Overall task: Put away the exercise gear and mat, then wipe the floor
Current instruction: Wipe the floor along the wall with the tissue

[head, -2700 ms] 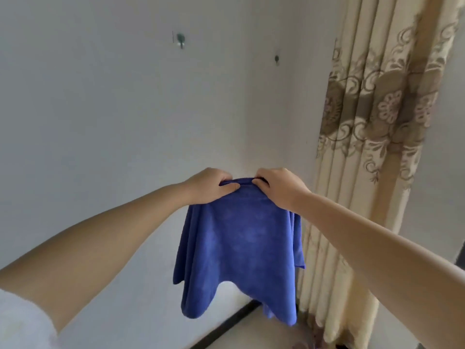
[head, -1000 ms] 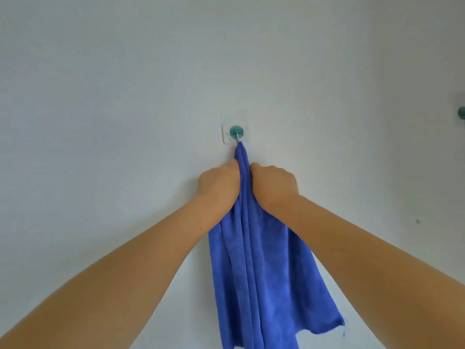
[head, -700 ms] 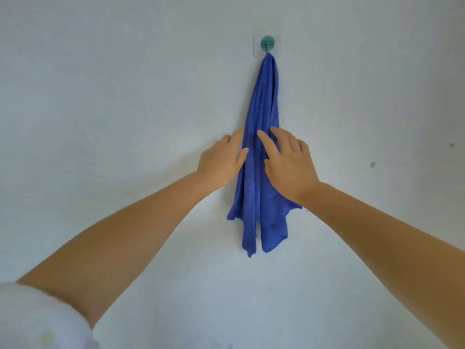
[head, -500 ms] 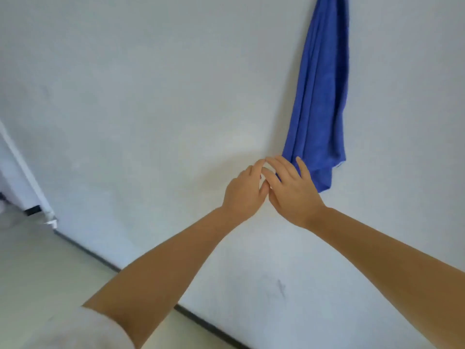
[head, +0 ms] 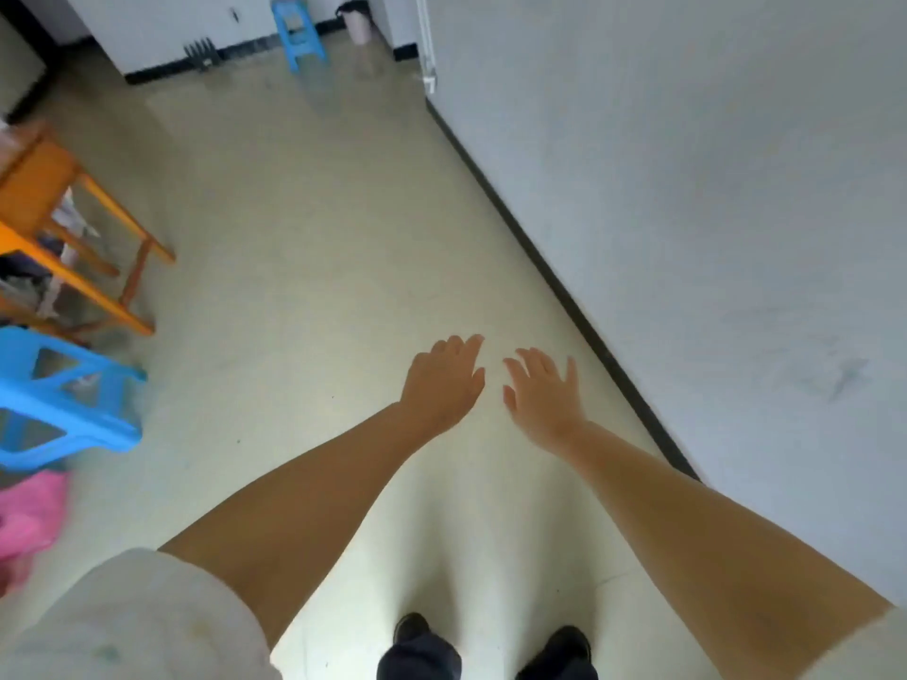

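Now both hands are out in front, low over the floor (head: 304,247), and both are empty. The left hand (head: 444,385) and the right hand (head: 542,395) sit side by side with a small gap between them. Their fingers are spread wide and they hold nothing.

No mat, no exercise gear and no cloth can be seen anywhere here. So I cannot tell which way any of them lies from the hands. The floor under the hands is bare and pale, and it looks clean, though the picture is blurry at the edges.

The white wall (head: 687,188) runs along the right side, with a dark strip at its foot. The right hand is the nearer one to that wall. Well off to the left stand a blue stool (head: 64,395), an orange wooden table (head: 73,228) and something pink (head: 29,522) that is too blurry to name. The left hand is nearer to those. Two dark shoes (head: 417,630) show at the bottom.

My guess is the job is nearly done or done, since nothing is left lying on the floor here.
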`<state>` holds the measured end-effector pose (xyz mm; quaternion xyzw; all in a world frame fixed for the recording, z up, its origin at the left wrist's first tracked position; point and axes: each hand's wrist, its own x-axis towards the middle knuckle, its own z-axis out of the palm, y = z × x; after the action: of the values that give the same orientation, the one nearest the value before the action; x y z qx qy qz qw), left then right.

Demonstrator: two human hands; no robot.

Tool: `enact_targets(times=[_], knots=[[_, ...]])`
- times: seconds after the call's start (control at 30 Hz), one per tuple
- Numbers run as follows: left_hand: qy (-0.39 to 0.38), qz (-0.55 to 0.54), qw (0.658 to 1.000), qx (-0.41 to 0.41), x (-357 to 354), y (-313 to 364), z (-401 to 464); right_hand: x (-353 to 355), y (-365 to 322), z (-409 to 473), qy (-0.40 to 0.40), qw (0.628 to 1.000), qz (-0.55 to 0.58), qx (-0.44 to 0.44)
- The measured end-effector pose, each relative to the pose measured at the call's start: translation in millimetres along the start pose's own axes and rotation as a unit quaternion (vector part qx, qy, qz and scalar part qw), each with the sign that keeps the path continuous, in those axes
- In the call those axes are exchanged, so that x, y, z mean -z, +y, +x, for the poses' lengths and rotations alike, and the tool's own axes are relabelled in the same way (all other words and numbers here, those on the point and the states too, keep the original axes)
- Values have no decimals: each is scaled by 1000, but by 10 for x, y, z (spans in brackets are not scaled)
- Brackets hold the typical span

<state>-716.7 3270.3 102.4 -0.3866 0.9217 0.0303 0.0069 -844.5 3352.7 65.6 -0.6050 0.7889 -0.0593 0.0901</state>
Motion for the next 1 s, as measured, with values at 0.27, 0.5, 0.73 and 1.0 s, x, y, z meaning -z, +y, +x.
enact_targets(times=[0.27,0.5,0.73,1.0], knots=[[-131,-16,979,157,-768,-1206,-1421,-798,-1257,-76,-128,991,0,38],[-159,-47,959,232,-842,-2187,-1969,-1141,-2183,44,-178,984,4,21],[-134,-81,956,247,-873,-2825,-1435,-1114,-2573,743,-161,985,-40,42],[-103,-108,955,258,-728,-3806,-26,-1124,-2806,2435,-172,982,-56,44]])
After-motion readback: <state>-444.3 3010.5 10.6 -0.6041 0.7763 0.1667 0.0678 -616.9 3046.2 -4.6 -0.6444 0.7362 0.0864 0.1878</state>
